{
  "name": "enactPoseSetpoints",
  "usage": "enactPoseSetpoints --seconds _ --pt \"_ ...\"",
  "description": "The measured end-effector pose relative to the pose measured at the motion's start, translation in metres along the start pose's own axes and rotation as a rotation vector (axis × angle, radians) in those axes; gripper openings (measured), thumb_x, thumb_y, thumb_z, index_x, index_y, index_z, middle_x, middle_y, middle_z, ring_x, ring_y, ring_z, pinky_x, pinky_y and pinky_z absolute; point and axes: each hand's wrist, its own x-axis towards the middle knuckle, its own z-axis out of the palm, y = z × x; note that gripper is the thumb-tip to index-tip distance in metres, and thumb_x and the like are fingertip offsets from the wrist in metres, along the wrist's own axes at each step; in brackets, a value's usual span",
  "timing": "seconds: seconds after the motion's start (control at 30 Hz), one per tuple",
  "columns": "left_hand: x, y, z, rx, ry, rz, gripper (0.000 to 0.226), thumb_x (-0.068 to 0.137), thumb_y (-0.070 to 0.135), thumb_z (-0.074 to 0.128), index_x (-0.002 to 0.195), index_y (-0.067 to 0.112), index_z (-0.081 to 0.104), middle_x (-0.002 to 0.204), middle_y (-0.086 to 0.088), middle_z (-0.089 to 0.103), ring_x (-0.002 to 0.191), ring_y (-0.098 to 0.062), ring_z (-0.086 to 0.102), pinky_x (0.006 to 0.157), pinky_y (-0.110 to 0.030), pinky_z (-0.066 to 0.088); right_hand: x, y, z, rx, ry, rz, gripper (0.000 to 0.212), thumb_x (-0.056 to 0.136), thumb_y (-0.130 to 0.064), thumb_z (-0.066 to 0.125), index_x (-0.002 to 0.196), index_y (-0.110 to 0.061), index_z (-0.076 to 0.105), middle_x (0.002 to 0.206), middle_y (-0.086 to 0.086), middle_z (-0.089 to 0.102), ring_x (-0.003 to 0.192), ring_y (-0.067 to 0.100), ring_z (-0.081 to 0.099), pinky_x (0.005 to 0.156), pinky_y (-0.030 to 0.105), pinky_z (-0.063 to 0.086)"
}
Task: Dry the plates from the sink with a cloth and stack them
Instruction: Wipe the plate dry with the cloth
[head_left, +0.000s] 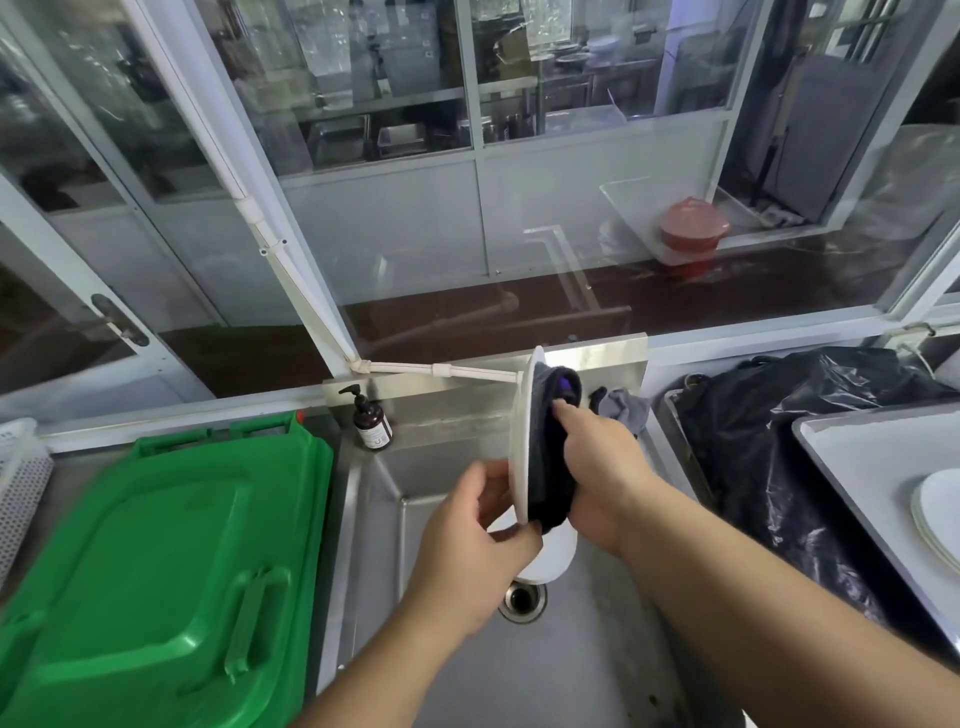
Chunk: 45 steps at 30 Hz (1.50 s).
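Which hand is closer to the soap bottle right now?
Left. The left hand holds the plate's lower edge, on the side toward the soap bottle; the right hand presses the cloth on the far side.

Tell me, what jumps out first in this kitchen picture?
Centre stage, over the sink, the left hand holds a white plate on edge while the right hand presses a dark cloth against it. A big green bin lid fills the left side. At the far right, stacked plates wait on a tray.
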Motion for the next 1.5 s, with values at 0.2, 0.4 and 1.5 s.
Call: enactPoseSetpoints --seconds 0.2,0.4,1.5 --pt "0.0 0.001 -0.008 0.309 -0.004 0.095 0.057 0.082 0.009 0.079 0.113 0.052 0.058 0.114 0.031 0.071 0.113 0.009 0.065 0.087 -0.014 0.056 -0.019 -0.007 -0.004 0.128 -0.276 -0.04 0.044 0.072 -0.051 0.077 0.099 -0.017 0.074 0.088 0.006 0.073 0.081 0.026 0.074 0.071 0.039 0.059" --pt "-0.009 0.004 -0.002 0.702 0.01 0.218 0.065 0.082 0.025 0.072 0.142 0.033 0.05 0.124 0.006 0.072 0.111 -0.02 0.069 0.086 -0.036 0.058 -0.018 0.006 -0.005 -0.013 -0.109 -0.24 0.02 0.09 -0.011 0.077 0.109 -0.008 0.07 0.094 0.022 0.077 0.076 0.034 0.077 0.06 0.041 0.062" --pt "0.02 -0.003 -0.067 -0.775 0.231 -0.361 0.045 0.091 0.016 0.061 0.136 0.009 0.062 0.122 -0.014 0.075 0.099 -0.022 0.076 0.078 -0.037 0.065 0.013 0.003 -0.087 0.43 -0.232 0.042 0.072 0.109 -0.055 0.027 0.143 -0.003 0.063 0.143 0.024 0.064 0.129 0.043 0.064 0.117 0.059 0.038"
